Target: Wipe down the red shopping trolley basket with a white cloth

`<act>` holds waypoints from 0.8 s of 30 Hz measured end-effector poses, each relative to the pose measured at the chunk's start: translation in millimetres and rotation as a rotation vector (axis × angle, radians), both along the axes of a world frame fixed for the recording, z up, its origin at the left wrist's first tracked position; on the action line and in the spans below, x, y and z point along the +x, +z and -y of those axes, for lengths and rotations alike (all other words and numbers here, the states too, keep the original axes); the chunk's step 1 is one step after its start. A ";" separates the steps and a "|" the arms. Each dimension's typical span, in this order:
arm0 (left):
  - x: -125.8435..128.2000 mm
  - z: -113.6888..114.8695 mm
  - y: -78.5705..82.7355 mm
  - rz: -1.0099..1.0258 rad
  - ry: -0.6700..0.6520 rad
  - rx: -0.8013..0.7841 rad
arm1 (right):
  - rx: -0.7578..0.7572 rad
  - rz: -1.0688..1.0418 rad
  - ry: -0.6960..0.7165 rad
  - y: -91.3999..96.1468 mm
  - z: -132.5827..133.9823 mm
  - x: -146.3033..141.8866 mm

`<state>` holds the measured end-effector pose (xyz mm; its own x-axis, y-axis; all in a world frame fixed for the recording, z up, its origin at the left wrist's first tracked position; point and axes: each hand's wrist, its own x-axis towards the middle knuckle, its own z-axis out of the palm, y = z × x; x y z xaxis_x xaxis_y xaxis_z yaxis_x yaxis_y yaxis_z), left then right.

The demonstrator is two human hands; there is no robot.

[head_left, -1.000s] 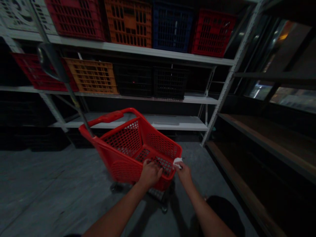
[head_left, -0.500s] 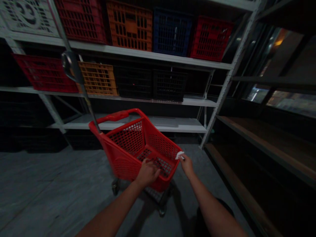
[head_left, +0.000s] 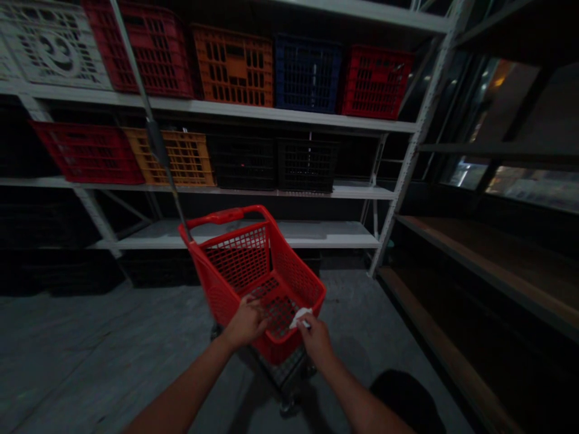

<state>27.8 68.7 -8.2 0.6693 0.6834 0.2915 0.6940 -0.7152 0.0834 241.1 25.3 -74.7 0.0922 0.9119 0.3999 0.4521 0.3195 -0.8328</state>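
Observation:
A red plastic shopping cart [head_left: 289, 259] stands on the floor before me, its basket showing nothing inside. My left hand [head_left: 246, 323] grips the near side rim, fingers curled over into the basket. Pinched in my right hand [head_left: 315, 337] is a small white cloth [head_left: 300, 316], perhaps a paper wipe, held at the front end of the basket close to the rim. Whether the cloth touches the plastic I cannot tell. A tall thin metal pole [head_left: 143, 96] rises from the corner by the cart's handle [head_left: 221, 217].
White metal shelving [head_left: 253, 110] runs behind the cart, bearing an orange crate [head_left: 237, 72], a blue crate [head_left: 307, 75], a red crate [head_left: 376, 84] and several others. Dark shelves with brownish boards [head_left: 488, 253] stand on the right. A dark round object [head_left: 404, 401] lies low at my right.
My right hand has moved left with the white cloth, from the far side rim to the front end of the basket. My left hand has shifted left along the near rim.

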 end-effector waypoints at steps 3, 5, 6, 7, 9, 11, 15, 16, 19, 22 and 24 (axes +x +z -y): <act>-9.5 0.4 5.5 -0.037 0.017 -0.010 | 0.038 0.051 -0.076 9.9 -23.5 28.3; -9.6 3.1 10.1 -0.070 0.080 0.001 | 0.049 0.057 -0.134 15.9 -41.8 47.6; -6.1 5.7 12.4 -0.082 0.124 0.015 | 0.055 0.048 -0.154 18.3 -50.4 55.2; 0.4 8.9 14.5 -0.088 0.170 0.028 | 0.063 0.032 -0.173 20.4 -58.5 61.0; 22.2 16.7 16.2 -0.080 0.250 0.025 | 0.075 -0.008 -0.219 22.8 -71.9 67.3; 52.7 24.2 12.8 -0.065 0.349 -0.062 | 0.068 -0.033 -0.250 21.9 -80.4 67.8; 106.5 32.6 -7.7 -0.092 0.510 -0.206 | 0.039 -0.041 -0.235 9.1 -76.8 56.0; 113.3 33.5 -13.2 -0.106 0.507 -0.220 | 0.040 -0.045 -0.222 4.5 -71.8 51.5; 116.1 35.9 -24.6 -0.116 0.468 -0.220 | 0.043 -0.041 -0.135 -6.7 -53.3 38.7; 104.5 41.8 -28.3 -0.115 0.448 -0.211 | 0.029 0.001 -0.085 -4.9 -44.3 34.6; 95.8 48.7 -29.0 -0.119 0.448 -0.214 | 0.006 0.058 -0.103 4.4 -49.2 38.2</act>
<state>123.5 20.0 -37.1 0.3173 0.9468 0.0532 0.9420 -0.3211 0.0971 279.3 74.5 -70.3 0.1622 0.8962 0.4130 0.5305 0.2738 -0.8023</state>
